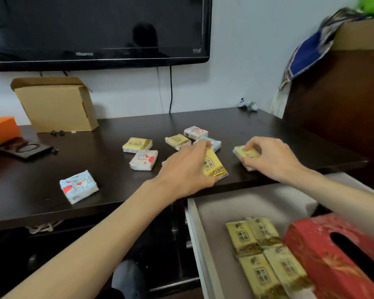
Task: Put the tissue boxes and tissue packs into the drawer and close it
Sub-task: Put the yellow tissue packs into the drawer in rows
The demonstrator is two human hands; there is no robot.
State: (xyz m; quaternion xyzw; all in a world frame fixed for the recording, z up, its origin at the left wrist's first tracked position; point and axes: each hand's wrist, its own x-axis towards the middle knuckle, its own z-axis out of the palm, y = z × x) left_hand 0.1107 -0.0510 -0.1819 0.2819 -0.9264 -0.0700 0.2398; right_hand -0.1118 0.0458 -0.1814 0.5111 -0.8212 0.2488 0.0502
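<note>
My left hand (186,169) grips a yellow tissue pack (214,166) near the dark desk's front edge. My right hand (272,158) pinches another yellow tissue pack (245,155) just to the right. Loose packs lie on the desk (117,190): two yellow ones (137,145) (177,141), a white one with red hearts (144,160), a pink-white one (195,132), a light blue one (214,143) partly behind my left hand, and a blue one (78,186) at the left. The open drawer (205,244) below holds several yellow packs (261,255) and a red tissue box (337,260).
A cardboard box (56,104) stands at the back left beside an orange box (0,130) and a dark flat case (26,148). A television (95,29) hangs above. A dark wooden cabinet (337,115) rises at the right with cloth on top.
</note>
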